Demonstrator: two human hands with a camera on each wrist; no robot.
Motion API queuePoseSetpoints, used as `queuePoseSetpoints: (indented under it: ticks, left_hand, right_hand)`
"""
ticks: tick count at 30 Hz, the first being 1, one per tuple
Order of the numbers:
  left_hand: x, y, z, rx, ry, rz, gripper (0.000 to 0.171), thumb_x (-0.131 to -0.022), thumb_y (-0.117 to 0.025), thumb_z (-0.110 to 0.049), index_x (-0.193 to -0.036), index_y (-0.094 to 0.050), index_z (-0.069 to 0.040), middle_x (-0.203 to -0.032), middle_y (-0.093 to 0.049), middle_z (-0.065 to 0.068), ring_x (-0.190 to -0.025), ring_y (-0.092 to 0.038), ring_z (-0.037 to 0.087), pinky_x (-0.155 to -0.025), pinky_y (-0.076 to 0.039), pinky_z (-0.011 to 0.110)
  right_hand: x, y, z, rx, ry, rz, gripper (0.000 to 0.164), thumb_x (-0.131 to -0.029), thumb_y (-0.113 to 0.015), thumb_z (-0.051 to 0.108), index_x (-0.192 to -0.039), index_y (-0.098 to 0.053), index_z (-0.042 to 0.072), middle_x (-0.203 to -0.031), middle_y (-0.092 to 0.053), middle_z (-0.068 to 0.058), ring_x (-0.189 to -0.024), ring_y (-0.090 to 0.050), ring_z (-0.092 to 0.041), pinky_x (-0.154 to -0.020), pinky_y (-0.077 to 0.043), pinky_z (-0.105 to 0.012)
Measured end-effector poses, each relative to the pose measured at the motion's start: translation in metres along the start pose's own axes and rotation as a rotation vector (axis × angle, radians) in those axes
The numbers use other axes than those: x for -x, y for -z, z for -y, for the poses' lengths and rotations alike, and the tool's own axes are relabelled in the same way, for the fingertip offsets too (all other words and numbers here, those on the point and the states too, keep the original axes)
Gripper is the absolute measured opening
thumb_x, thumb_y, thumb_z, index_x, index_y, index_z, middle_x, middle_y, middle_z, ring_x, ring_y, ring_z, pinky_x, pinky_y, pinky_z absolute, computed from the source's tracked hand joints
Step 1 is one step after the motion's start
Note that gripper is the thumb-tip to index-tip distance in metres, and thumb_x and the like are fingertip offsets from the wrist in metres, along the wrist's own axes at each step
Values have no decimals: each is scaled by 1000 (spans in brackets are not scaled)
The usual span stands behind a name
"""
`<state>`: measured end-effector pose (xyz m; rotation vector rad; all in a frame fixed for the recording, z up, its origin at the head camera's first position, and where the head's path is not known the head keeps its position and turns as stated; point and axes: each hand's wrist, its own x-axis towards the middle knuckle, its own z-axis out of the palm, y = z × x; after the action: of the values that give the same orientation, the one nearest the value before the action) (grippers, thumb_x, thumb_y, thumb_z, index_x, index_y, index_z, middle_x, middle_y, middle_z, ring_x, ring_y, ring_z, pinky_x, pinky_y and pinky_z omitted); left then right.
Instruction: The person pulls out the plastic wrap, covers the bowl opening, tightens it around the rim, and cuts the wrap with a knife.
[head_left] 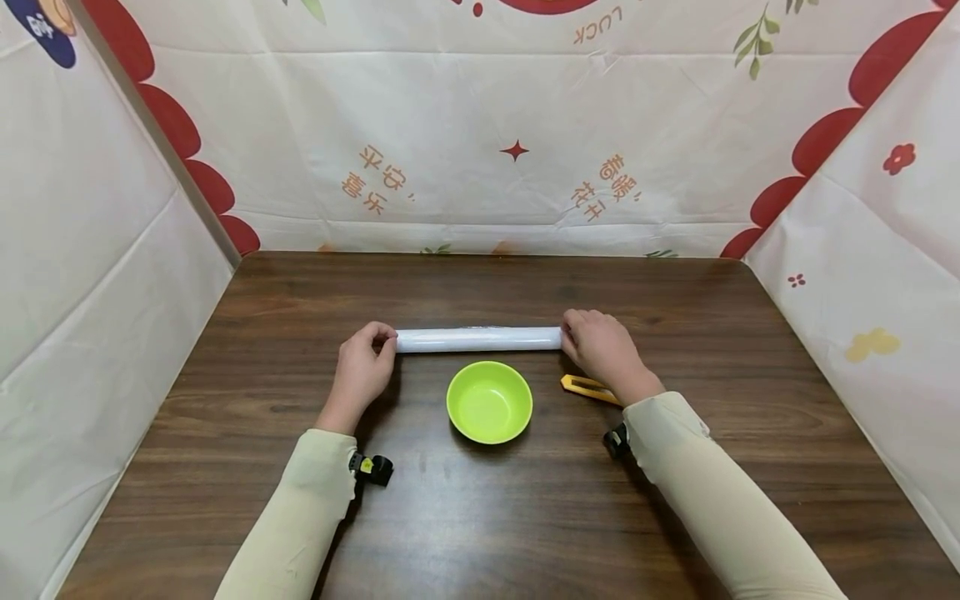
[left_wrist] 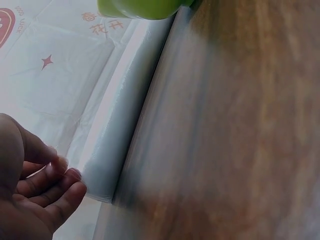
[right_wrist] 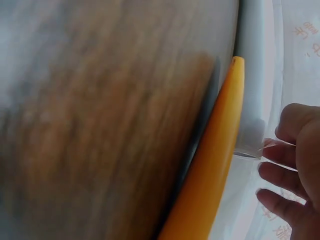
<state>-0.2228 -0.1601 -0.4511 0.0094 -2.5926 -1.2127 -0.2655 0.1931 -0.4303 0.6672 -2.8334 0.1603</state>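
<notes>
A white roll of cling film lies crosswise on the table, with a hand at each end. My left hand pinches the film's loose edge between thumb and index finger at the left end; the roll runs away from those fingertips in the left wrist view. At the other end my right hand pinches the film too, and a thin clear bit shows by its fingertips in the right wrist view. A yellow utility knife lies under the right wrist, its rear part hidden by the hand and forearm.
A lime-green bowl stands on the brown wooden table, just in front of the roll. Printed white cloth hangs along the back and both sides of the table. Small black cameras are strapped at both wrists.
</notes>
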Motion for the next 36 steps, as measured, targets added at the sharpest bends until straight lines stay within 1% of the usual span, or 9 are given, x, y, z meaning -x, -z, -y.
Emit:
queuePoseSetpoints:
  ticks: [3,6,8,11,16,19,22,29,36]
  left_hand:
    - [0,0,-1,-14,-14,6,14,-89,-52,-16,-95,-63,-10,-92,-63,7,-84,-56,21,-75,-46,34]
    - [0,0,-2,-32,-30,25,18,-88,-52,-14,-99,-65,-9,-93,-61,7,-84,-54,21,-74,-45,34]
    - [0,-1,-3,-47,-36,39,19,-85,-54,-13,-100,-65,-8,-90,-59,6,-82,-54,21,-72,-45,32]
    - [-1,-1,-4,-64,-40,58,21,-83,-57,-11,-101,-65,-8,-87,-56,5,-79,-53,20,-69,-45,30]
    - [-3,-2,-3,-98,-44,36,15,-84,-61,-14,-97,-68,-9,-86,-58,4,-78,-54,19,-68,-44,30]
    - [-4,-2,-2,-107,-47,20,13,-85,-63,-20,-93,-69,-11,-85,-60,4,-77,-54,19,-68,-45,30]
    - [-4,-3,-2,-99,-52,16,14,-85,-64,-23,-92,-70,-13,-85,-61,3,-77,-55,19,-69,-46,31]
    - [-3,-3,-3,-83,-66,20,14,-86,-62,-24,-91,-69,-14,-88,-64,2,-78,-57,18,-69,-48,32]
    - [-5,-1,-1,-48,-16,37,14,-88,-60,-28,-91,-67,-17,-87,-67,2,-75,-57,17,-67,-47,31]
  right_hand:
    - [0,-1,1,-11,6,6,11,-90,-52,19,-90,-58,10,-81,-59,-2,-73,-51,-19,-65,-46,-34]
    - [1,-2,1,-36,15,23,19,-90,-53,20,-102,-61,8,-94,-62,-6,-87,-55,-23,-75,-49,-39]
    - [1,-2,1,-46,21,30,23,-90,-54,21,-106,-63,7,-101,-62,-7,-93,-55,-24,-80,-49,-41]
    - [2,-1,1,-58,22,33,23,-90,-55,22,-105,-65,7,-101,-61,-7,-93,-55,-24,-80,-49,-41]
    - [3,-1,1,-65,21,8,18,-90,-56,20,-98,-66,8,-97,-62,-5,-91,-56,-22,-79,-50,-40]
    - [4,-2,2,-76,-4,-8,16,-89,-57,19,-96,-66,8,-94,-62,-5,-88,-57,-22,-78,-50,-39]
    - [5,-2,6,-106,-57,-15,17,-90,-55,19,-97,-65,7,-94,-61,-6,-87,-58,-23,-78,-50,-40]
    - [8,-3,16,-211,-168,12,19,-93,-50,20,-102,-60,6,-99,-60,-9,-88,-57,-25,-77,-49,-42]
    - [9,-8,11,-352,-210,-25,15,-91,-52,25,-96,-60,13,-96,-59,-3,-80,-52,-20,-73,-47,-36]
